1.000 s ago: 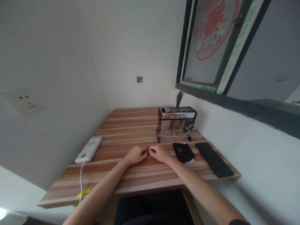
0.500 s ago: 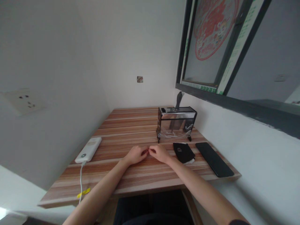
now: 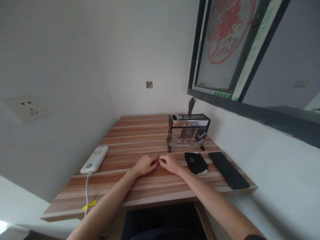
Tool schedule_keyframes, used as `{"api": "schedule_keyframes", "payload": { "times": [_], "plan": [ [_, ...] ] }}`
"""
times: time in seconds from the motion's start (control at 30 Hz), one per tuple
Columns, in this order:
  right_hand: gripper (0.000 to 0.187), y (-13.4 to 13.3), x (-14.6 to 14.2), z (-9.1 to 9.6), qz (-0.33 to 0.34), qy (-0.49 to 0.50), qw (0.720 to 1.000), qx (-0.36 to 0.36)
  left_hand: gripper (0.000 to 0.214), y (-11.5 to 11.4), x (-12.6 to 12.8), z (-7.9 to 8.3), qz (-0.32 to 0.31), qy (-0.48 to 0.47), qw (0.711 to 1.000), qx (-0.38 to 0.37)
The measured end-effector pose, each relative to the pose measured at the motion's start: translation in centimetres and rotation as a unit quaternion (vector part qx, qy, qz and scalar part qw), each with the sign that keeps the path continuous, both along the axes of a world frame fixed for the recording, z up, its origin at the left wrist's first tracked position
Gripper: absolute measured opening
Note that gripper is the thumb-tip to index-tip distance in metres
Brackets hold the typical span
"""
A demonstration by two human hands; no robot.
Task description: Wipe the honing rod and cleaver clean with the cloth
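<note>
My left hand [image 3: 145, 165] and my right hand [image 3: 170, 163] rest on the striped wooden table [image 3: 135, 133], fingertips almost touching at the middle. Both hands have their fingers curled in loosely, and nothing shows in them. A shiny metal knife holder [image 3: 188, 132] with a dark knife handle [image 3: 191, 106] sticking up stands just beyond my right hand. A black pouch [image 3: 196, 162] lies right of that hand, close to the wrist.
A black phone [image 3: 228, 170] lies near the table's right edge by the wall. A white power bank [image 3: 95, 159] with a white cable [image 3: 86, 193] lies at the left. A wall socket [image 3: 25, 107] is at the left, a dark-framed window [image 3: 225, 50] at the right.
</note>
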State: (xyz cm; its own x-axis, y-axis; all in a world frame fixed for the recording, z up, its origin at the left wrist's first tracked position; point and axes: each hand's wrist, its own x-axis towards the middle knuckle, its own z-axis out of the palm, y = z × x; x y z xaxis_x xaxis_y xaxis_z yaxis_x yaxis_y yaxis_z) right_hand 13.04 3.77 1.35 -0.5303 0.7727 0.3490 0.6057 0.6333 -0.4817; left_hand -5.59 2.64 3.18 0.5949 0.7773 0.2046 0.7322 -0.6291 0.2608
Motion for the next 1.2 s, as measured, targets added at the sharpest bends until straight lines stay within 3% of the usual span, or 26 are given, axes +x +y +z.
{"api": "schedule_keyframes", "payload": {
  "times": [1.2],
  "plan": [
    [0.022, -0.15, 0.00, 0.19, 0.000, 0.001, 1.000, 0.001, 0.018, 0.06, -0.10, -0.17, 0.001, 0.003, 1.000, -0.001]
  ]
}}
